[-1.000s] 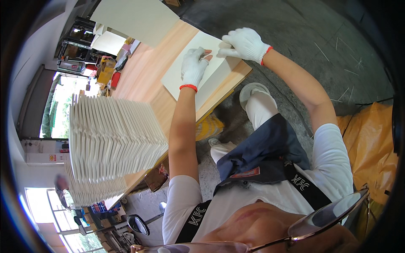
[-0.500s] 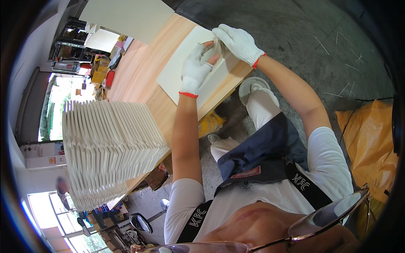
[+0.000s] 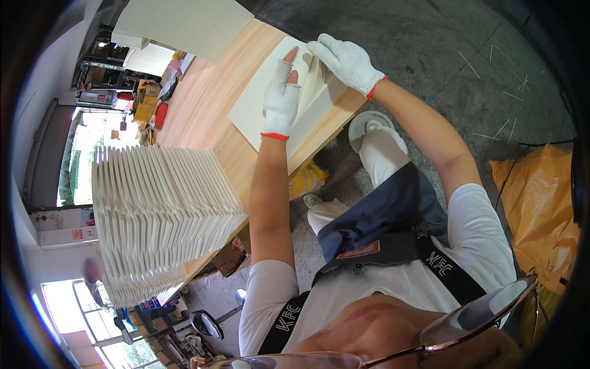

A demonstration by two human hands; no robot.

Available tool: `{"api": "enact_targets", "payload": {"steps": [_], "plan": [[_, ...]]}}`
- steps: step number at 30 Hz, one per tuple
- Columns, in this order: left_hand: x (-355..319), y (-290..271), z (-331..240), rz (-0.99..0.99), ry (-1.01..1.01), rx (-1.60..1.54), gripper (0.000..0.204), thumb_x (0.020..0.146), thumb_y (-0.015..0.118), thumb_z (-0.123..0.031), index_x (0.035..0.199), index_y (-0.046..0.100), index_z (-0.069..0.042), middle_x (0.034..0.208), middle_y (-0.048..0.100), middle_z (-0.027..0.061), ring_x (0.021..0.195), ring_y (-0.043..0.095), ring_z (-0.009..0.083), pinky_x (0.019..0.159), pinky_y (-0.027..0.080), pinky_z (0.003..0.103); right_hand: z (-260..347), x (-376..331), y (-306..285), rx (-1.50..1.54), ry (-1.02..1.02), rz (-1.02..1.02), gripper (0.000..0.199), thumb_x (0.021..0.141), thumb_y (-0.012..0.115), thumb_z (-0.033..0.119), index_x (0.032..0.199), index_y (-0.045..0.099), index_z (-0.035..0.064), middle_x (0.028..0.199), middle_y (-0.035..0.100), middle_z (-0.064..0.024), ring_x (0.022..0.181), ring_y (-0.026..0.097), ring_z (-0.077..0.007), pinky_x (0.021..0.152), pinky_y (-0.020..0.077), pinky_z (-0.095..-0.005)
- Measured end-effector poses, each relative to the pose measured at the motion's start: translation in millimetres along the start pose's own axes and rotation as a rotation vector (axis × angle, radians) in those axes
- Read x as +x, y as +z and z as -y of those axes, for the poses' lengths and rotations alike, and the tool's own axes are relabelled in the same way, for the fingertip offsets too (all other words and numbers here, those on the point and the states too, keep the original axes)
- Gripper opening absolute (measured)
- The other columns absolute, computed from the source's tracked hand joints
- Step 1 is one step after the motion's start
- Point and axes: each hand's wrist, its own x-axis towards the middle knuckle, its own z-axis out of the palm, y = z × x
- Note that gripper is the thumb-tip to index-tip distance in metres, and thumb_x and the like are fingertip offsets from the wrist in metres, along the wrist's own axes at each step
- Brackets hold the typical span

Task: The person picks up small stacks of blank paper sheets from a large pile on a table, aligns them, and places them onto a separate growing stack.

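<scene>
White cotton gloves with red cuffs cover both my hands. My left hand is over a stack of cream paper sheets; its fingers are stretched out and apart, and two bare fingertips stick out of the glove. At the stack's far right corner, my right hand grips the curled-up edge of several sheets, which bend upward and fan slightly. The right thumb is hidden behind the sheets. The stack rests at the edge of a wooden table.
To the left rises a tall pile of folded cream sheets. A large flat board lies at the table's far end, near assorted tools and boxes. An orange sack stands on the floor at right; thin white strips litter the concrete.
My left hand has drawn back a little from the fanned edge, and its fingers have straightened over the stack. The right hand stays nearly in place at the corner.
</scene>
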Motion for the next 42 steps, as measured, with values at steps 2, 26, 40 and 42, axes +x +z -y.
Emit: {"api": "enact_targets", "payload": {"steps": [2,26,40,42], "plan": [[4,-4,6,0.093,0.077,0.094,0.035,0.088,0.065,-0.012,0.122,0.062,-0.009,0.107,0.068,0.0073,0.102,0.063,0.0166,0.09,0.046,0.027,2,0,-2,-0.055,-0.065,-0.032,0.024,0.098,0.04,0.026,0.116,0.053,0.0178,0.1,0.058,-0.0076,0.079,0.064,-0.0308,0.068,0.0502,-0.0446],[3,0,-2,0.141,-0.059,0.242,0.025,0.095,0.048,-0.013,0.116,0.063,-0.014,0.107,0.069,0.0111,0.095,0.066,0.0251,0.084,0.049,0.033,3,18,-33,0.005,-0.032,0.143,0.034,0.097,0.047,0.045,0.094,0.058,0.0133,0.078,0.06,-0.0117,0.078,0.061,-0.0328,0.069,0.0472,-0.0423],[3,-1,24,0.094,-0.004,0.266,0.04,0.079,0.078,-0.027,0.115,0.064,-0.018,0.098,0.067,0.0095,0.075,0.061,0.0175,0.071,0.049,0.03,0,1,-3,0.066,0.082,0.075,0.025,0.098,0.041,0.023,0.117,0.056,0.0173,0.109,0.057,-0.0072,0.091,0.062,-0.0325,0.076,0.0491,-0.0429],[3,-1,23,0.095,0.005,0.262,0.041,0.079,0.078,-0.026,0.116,0.064,-0.018,0.098,0.067,0.0094,0.073,0.06,0.0172,0.07,0.049,0.03,0,1,-2,0.028,0.054,0.066,0.026,0.098,0.041,0.022,0.119,0.055,0.0181,0.111,0.056,-0.0068,0.091,0.062,-0.0318,0.076,0.0495,-0.0427]]}}
